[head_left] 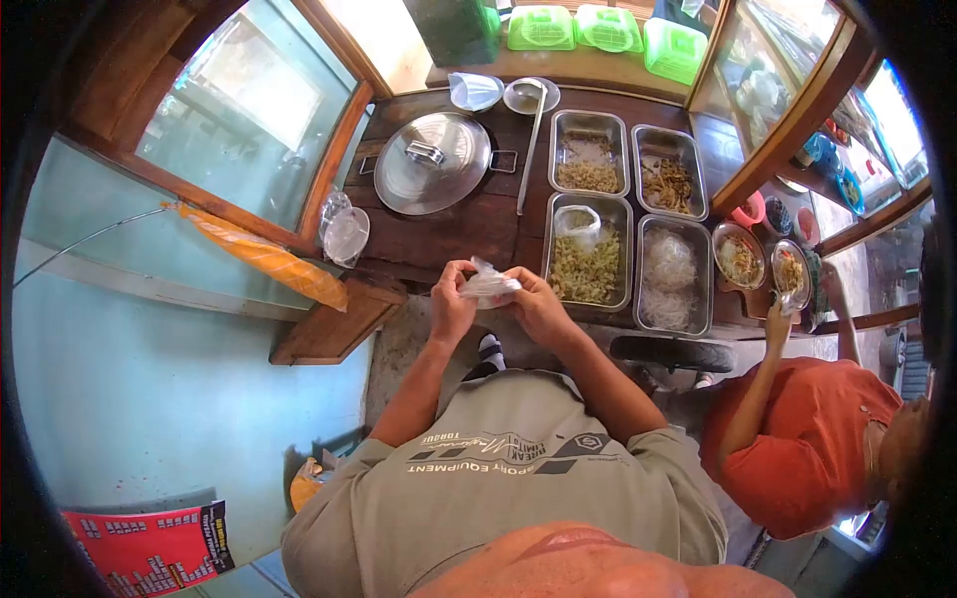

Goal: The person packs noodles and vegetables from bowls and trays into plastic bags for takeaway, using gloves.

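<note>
Between my two hands, in front of my chest, is a small clear plastic bag (489, 286), crumpled and whitish. My left hand (454, 302) pinches it from the left side, fingers closed. On its other side my right hand (539, 308) grips it with thumb and fingers. What the bag contains, if anything, I cannot make out. Closest to my right hand stands a metal tray (588, 269) of chopped greenish food with a white plastic bag (578, 221) lying in it. A tray of white noodles (670, 274) is beside that one.
A lidded round pot (432, 164) sits on the wooden counter (399, 239), near a long ladle (532, 149). Two more food trays (588, 149) (670, 169) lie behind. At right a person in a red shirt (797, 439) handles plates of food (739, 257). Glass panels (249, 110) flank the counter.
</note>
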Demonstrator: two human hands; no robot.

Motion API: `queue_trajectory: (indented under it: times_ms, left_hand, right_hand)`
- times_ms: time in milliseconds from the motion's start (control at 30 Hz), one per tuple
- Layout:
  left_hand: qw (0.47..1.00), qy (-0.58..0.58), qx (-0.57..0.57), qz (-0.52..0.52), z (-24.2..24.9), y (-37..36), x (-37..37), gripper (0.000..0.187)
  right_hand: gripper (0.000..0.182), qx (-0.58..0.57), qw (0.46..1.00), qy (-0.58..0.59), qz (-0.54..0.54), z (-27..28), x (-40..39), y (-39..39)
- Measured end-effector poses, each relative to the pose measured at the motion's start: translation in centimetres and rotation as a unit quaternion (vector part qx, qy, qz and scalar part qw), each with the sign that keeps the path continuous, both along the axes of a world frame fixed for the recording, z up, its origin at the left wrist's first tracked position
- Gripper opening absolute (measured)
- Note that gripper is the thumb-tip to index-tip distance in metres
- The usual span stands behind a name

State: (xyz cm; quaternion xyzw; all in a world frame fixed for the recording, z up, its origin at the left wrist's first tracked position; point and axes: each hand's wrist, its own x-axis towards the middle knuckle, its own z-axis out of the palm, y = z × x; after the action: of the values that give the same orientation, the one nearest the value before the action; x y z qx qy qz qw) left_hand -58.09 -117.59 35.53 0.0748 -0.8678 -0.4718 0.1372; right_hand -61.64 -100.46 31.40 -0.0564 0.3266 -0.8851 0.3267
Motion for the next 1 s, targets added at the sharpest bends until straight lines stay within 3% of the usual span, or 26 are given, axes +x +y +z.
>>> queue_trajectory:
  times_ms: [67, 100, 133, 167, 200, 233, 300, 333, 400, 467, 567, 667, 733, 800, 900, 1000]
  left_hand:
    - [1.0, 0.022, -0.004, 0.009, -0.3, -0.2, -0.6, 0.026]
    - [0.992, 0.031, 0.122, 0.016, -1.8, -0.5, -1.2, 0.023]
    - [0.985, 0.024, 0.17, 0.013, -1.7, -0.4, -1.5, 0.023]
    - [0.976, 0.016, 0.218, 0.01, -1.4, -0.3, -1.7, 0.023]
    - [0.964, 0.007, 0.266, 0.008, -1.4, -0.3, -1.8, 0.023]
    - [0.987, 0.007, 0.157, -0.022, -3.2, -0.9, -2.0, 0.025]
    - [0.995, 0.071, 0.02, -0.061, -1.1, 0.4, -1.7, 0.023]
    - [0.991, 0.095, -0.046, -0.08, -0.2, 1.2, -1.3, 0.023]
    - [0.985, 0.138, 0.034, -0.098, -0.2, 2.2, -1.3, 0.024]
    - [0.994, 0.077, 0.001, -0.078, -0.9, 1.5, -1.3, 0.02]
    - [0.993, 0.038, 0.112, -0.011, -3.4, 0.6, -2.4, 0.018]
    - [0.976, 0.01, 0.219, -0.008, -4.4, 0.2, -3.1, 0.02]
    - [0.947, -0.018, 0.321, -0.025, -4.5, -0.1, -2.9, 0.022]
    - [0.937, -0.055, 0.345, 0.006, -4.2, 0.0, -3.1, 0.021]
    - [0.926, -0.084, 0.368, -0.009, -5.9, -1.6, -3.5, 0.022]
    - [0.949, -0.124, 0.285, -0.047, -4.8, -2.4, -4.2, 0.026]
  right_hand:
    - [0.017, 0.03, 0.999, 0.021, -0.002, 1.2, 0.6, -0.6]
    - [0.018, 0.065, 0.996, 0.059, -0.012, 1.5, 0.7, -0.9]
    - [0.02, 0.1, 0.99, 0.096, -0.022, 2.0, 0.8, -1.1]
    - [0.029, 0.216, 0.962, 0.162, -0.047, 2.8, 0.7, -0.9]
    - [0.026, 0.235, 0.951, 0.185, -0.083, 2.5, 0.3, -1.0]
    - [0.023, 0.254, 0.937, 0.207, -0.118, 1.8, -0.2, -1.0]
    - [0.014, 0.343, 0.884, 0.261, -0.181, 2.9, -1.1, -0.3]
    - [0.01, 0.364, 0.89, 0.217, -0.166, 4.0, -1.5, 0.1]
    - [0.016, 0.38, 0.894, 0.186, -0.148, 2.8, -2.0, 0.2]
    - [0.019, 0.451, 0.868, 0.183, -0.094, 2.4, -2.3, 0.3]
    - [0.027, 0.467, 0.752, 0.365, -0.289, 3.6, -0.4, -0.4]
    - [0.041, 0.473, 0.522, 0.666, -0.245, 4.6, 0.1, 1.2]
    - [0.044, 0.458, 0.518, 0.704, -0.163, 5.2, 0.5, 1.0]
    - [0.044, 0.473, 0.533, 0.695, -0.097, 5.0, -0.1, 0.5]
    - [0.033, 0.514, 0.453, 0.726, -0.06, 3.4, -1.5, -0.1]
    - [0.02, 0.553, 0.39, 0.737, 0.002, 2.3, -3.2, -1.5]
